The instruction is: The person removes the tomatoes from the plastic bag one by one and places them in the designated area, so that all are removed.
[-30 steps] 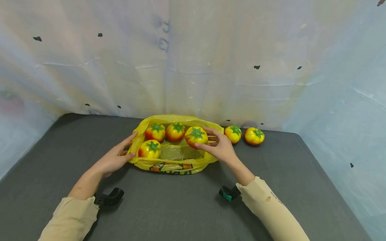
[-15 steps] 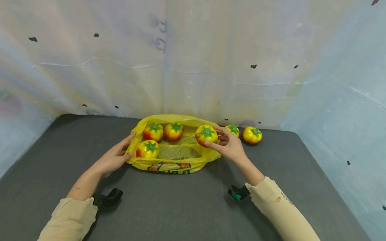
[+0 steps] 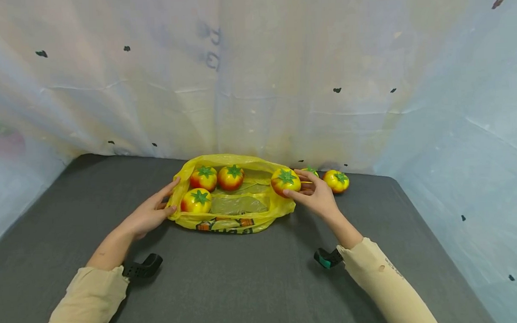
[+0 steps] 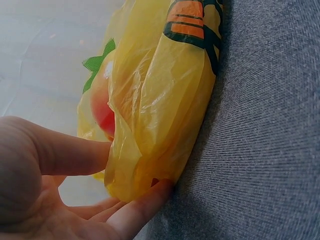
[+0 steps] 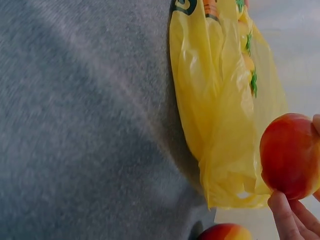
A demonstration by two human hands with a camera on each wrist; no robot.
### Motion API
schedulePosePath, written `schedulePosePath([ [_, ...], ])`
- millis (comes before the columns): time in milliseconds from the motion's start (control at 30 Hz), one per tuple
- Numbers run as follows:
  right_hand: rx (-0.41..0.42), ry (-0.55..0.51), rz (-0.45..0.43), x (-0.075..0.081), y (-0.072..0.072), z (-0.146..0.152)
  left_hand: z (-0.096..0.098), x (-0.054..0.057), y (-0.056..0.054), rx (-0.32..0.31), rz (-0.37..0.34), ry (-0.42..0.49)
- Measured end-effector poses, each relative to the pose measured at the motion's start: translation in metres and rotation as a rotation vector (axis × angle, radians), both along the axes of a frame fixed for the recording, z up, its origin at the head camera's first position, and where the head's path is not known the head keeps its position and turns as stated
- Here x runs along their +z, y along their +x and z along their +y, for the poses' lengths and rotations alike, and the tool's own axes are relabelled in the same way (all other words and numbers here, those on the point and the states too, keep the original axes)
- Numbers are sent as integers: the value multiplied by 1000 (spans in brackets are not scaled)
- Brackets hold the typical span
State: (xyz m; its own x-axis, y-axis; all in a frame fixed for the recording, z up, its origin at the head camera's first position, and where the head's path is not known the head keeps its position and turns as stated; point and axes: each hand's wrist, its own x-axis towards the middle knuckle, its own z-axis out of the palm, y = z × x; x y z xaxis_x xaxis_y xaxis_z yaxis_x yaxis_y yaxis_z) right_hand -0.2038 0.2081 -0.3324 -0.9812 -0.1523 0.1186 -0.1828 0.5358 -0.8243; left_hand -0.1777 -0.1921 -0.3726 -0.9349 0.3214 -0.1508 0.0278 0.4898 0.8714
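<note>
A yellow plastic bag lies on the dark table, its mouth spread wide. My left hand holds the bag's left end between thumb and fingers; the left wrist view shows the thumb against the plastic. Over the bag's right end, my right hand grips a red-and-yellow tomato with a green star-shaped top. In the right wrist view this tomato is above the bag's edge. Inside the bag, at the left, sit three more tomatoes: two at the back and one in front.
To the right of the bag one tomato rests on the table. Another tomato beside it is mostly hidden behind my right hand. A pale plastic sheet hangs behind the table and along its sides.
My right hand has carried the tomato rightwards, from over the middle of the bag to its right end. The left hand keeps its place on the bag. The view has shifted slightly.
</note>
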Motion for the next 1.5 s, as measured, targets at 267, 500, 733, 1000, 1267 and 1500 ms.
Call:
schedulePosePath([
  [267,-39,16,-28,0,1,10,-1,-5,-1,2,-4,-1],
  [500,-84,62,-41,-1,2,23,-1,-3,0,-1,4,3],
  [733,-123,73,-46,0,1,37,-1,0,-2,6,-16,-2],
  [1000,-162,93,-32,0,-1,57,0,0,-2,-11,-4,-7],
  [1267,-201,123,-21,2,-3,74,0,1,-2,-8,-3,-10],
  [1500,-255,164,-32,6,-2,88,-2,0,-2,-21,12,1],
])
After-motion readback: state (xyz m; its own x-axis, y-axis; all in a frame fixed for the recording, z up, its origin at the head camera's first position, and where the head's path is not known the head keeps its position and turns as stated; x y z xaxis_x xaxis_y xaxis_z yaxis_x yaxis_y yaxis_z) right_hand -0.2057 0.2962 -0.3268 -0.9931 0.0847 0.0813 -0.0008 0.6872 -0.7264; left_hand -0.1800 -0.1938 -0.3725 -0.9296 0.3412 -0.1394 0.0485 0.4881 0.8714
